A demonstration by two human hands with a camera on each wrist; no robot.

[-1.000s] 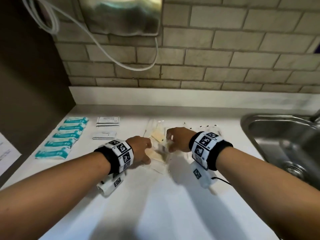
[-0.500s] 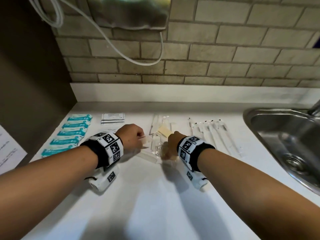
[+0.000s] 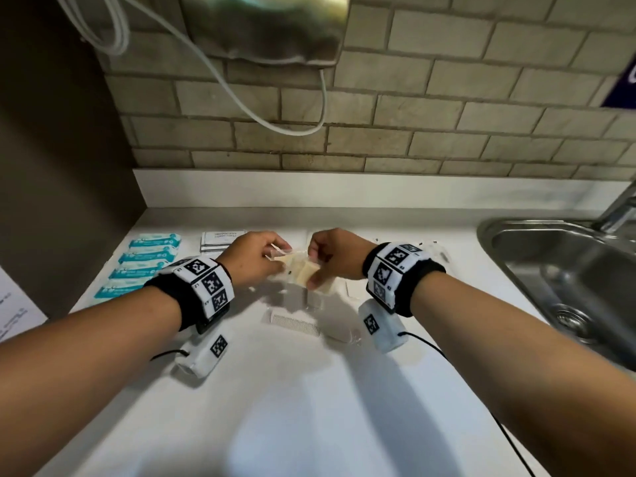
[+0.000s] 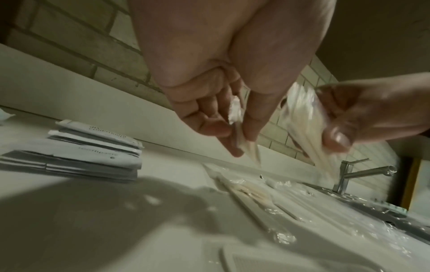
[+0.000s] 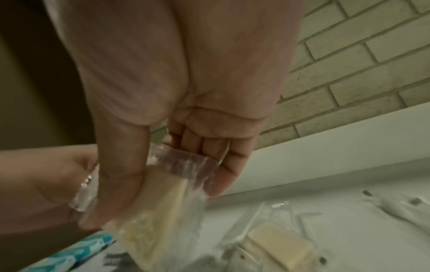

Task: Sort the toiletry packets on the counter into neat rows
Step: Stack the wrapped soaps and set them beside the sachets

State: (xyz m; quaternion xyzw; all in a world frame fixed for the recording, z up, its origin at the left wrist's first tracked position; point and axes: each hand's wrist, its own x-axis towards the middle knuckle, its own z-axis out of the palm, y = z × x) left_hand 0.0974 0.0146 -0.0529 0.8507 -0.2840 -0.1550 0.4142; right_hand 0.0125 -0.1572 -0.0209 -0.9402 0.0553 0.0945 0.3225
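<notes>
Both hands hover above the counter (image 3: 309,390), close together. My left hand (image 3: 272,259) pinches a thin clear packet of cream sticks (image 4: 242,141) between thumb and fingers. My right hand (image 3: 315,266) grips a thicker clear packet of cream sticks (image 5: 160,202), thumb on one face and fingers behind. The two packets nearly touch in the head view. Below them lies a loose heap of clear wrappers, among them another cream packet (image 5: 279,244) and a wrapped white comb (image 3: 296,325).
A column of teal packets (image 3: 144,266) lies at the far left, with stacked white sachets (image 3: 220,239) beside it. Wrapped toothbrushes (image 3: 437,251) lie behind my right wrist. A steel sink (image 3: 564,270) with its tap (image 3: 619,208) fills the right side.
Both hands have risen from the heap and moved back toward the wall, each carrying a clear packet. The wrapped comb now lies uncovered below them.
</notes>
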